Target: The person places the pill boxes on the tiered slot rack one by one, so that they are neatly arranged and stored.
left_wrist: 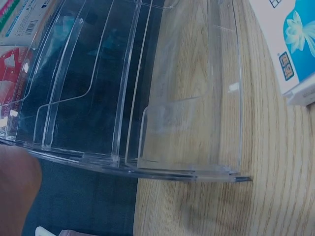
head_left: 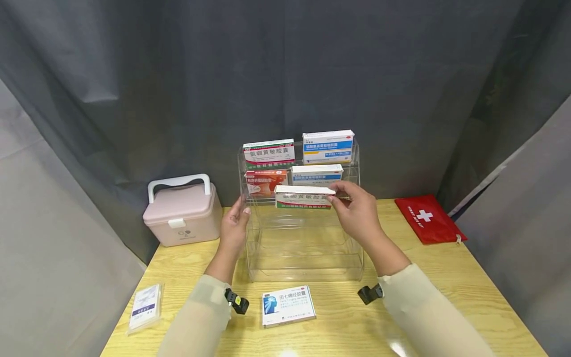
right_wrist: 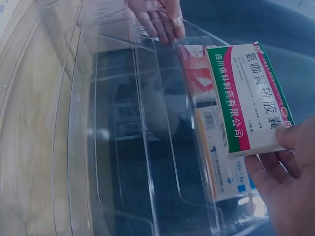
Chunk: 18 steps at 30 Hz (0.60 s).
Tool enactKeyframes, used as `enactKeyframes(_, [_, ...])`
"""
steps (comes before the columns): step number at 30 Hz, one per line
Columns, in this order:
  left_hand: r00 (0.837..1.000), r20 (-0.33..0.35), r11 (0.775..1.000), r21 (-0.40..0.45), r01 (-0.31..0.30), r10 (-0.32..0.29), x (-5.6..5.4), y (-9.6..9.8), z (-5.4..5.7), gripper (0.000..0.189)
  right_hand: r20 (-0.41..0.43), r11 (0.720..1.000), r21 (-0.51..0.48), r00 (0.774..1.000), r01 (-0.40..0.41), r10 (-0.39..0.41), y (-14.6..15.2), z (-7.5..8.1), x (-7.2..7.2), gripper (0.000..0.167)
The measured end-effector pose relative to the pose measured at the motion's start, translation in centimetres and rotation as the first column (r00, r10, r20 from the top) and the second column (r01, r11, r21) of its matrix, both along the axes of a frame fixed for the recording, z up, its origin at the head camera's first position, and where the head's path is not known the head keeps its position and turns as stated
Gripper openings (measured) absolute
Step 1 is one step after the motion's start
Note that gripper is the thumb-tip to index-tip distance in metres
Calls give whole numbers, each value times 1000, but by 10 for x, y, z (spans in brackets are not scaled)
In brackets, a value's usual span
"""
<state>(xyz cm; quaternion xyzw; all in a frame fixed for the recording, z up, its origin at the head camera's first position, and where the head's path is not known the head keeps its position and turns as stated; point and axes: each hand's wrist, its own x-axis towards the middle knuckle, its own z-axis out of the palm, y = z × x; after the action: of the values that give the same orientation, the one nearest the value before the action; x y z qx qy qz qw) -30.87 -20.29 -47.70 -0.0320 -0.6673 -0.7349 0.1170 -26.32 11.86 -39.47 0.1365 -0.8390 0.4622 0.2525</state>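
A clear stepped display rack [head_left: 308, 274] stands in the middle of the wooden table. My left hand [head_left: 234, 222] holds its left side edge, thumb toward the front. With my right hand [head_left: 357, 210] I pinch the right end of a white, green and red medicine box [head_left: 303, 197], thumb on its front face. This box is held in front of the rack's second tier, overlapping the boxes there. On that tier sit a red medicine box [head_left: 266, 183] and a blue-and-white medicine box [head_left: 316, 173]. The top tier bears a matching green-and-red box [head_left: 269, 154] and another blue-and-white box [head_left: 328, 148].
A white-and-blue medicine box [head_left: 289, 306] lies flat before the rack. At the left stand a pink lidded case [head_left: 182, 214] with a white handle and, nearer, a small white packet [head_left: 145, 307]. A red first aid pouch [head_left: 429, 219] lies at the right.
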Motion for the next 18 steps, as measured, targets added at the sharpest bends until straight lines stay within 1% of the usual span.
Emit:
enactKeyframes(5, [1000, 7, 1000, -1, -4, 4, -1, 1, 2, 59, 46, 999, 33, 999, -23, 22, -15, -5, -13, 22])
enactKeyframes(11, [1000, 9, 1000, -11, -5, 5, -1, 2, 2, 59, 96, 994, 108, 995, -35, 25, -30, -20, -25, 20])
enactKeyframes(14, [1000, 7, 1000, -15, -4, 4, 0, 2, 2, 59, 128, 992, 97, 990, -74, 61, -36, -27, -29, 20])
enactKeyframes(18, [1000, -3, 1000, -5, 1, -1, 1, 2, 3, 59, 136, 991, 82, 987, -102, 90, -45, -32, -35, 20])
